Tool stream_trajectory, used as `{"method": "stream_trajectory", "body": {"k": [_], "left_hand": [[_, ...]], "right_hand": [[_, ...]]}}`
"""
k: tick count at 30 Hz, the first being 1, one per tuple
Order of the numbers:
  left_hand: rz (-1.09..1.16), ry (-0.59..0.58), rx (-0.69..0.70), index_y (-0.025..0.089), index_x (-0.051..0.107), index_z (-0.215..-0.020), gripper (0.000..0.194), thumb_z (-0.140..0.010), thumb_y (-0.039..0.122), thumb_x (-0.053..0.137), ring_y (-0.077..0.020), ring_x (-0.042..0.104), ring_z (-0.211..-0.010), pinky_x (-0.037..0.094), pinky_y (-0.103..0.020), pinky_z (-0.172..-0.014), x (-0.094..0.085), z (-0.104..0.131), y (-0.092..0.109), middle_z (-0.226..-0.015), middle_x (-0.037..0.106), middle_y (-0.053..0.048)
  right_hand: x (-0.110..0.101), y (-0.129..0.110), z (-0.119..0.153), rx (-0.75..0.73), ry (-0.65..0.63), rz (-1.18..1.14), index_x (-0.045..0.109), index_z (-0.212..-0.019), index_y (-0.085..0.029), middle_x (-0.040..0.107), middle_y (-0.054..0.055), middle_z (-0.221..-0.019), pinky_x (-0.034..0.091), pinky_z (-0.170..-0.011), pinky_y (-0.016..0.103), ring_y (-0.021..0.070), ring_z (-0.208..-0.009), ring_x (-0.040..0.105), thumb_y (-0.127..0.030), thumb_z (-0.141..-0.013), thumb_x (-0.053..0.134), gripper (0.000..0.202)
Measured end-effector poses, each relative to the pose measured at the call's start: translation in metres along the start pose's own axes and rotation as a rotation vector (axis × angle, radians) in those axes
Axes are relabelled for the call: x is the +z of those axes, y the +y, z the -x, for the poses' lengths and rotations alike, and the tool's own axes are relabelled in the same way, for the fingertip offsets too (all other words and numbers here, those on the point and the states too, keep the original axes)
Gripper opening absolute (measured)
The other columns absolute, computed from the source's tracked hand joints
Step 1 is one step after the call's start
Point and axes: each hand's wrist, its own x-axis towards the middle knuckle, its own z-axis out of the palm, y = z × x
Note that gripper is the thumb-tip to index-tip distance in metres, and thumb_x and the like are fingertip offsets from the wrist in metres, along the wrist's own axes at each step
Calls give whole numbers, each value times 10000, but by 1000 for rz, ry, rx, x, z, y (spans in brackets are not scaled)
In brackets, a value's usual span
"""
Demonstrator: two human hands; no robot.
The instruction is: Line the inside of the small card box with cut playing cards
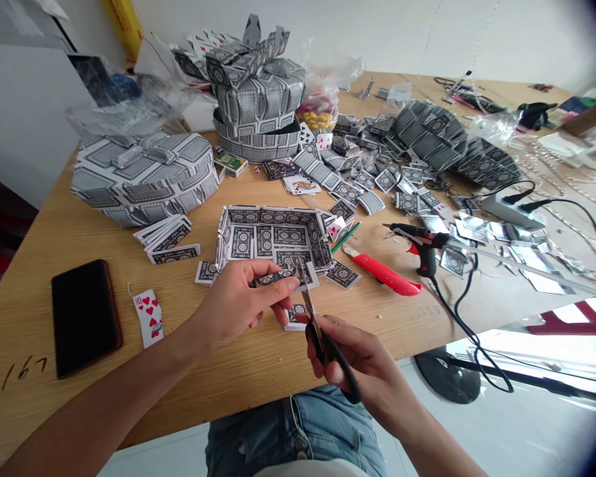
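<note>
My left hand (248,295) pinches a small patterned playing card (273,277) between thumb and fingers. In my right hand (352,351) are black-handled scissors (334,351), their blades pointing up beside the card. I cannot tell whether the blades touch it. Just beyond both hands sits an open box made of playing cards (291,236), with low walls. Part of its near side is hidden by my left hand. A few cards (297,318) lie on the table below my fingers.
A phone (84,317) and a ten of hearts (149,317) lie left. To the right are a red utility knife (385,273), a green pencil (346,236) and a corded glue gun (420,242). Woven card boxes (146,175) and scattered cards (338,182) cover the back.
</note>
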Motion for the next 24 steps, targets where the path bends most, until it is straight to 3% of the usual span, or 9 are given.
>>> {"method": "stream_trajectory", "body": {"k": [11,17,24], "left_hand": [[8,-12,-8,154,622,-723,222,-818,347,677,-8,387,-340,263,-131,-333,0,-1,0,-554,636,33],[30,-17,-12,152,627,-748,217,-803,353,687,-45,543,-451,298,-118,-346,2,-2,-2,-616,654,18],[58,-9,-9,144,621,-770,219,-794,348,696,-55,574,-473,303,-108,-341,3,-5,-6,-613,643,19]], "right_hand": [[0,-1,0,-4,-1,2,665,-1180,-220,537,3,-767,409,-589,231,109,-660,462,-553,-786,693,516],[3,-10,-2,-7,52,57,711,-956,-180,493,-4,-699,355,-542,224,96,-614,414,-576,-794,670,430],[5,-10,-4,33,72,87,691,-1135,-176,449,-22,-673,343,-515,218,83,-573,389,-503,-828,662,449]]}}
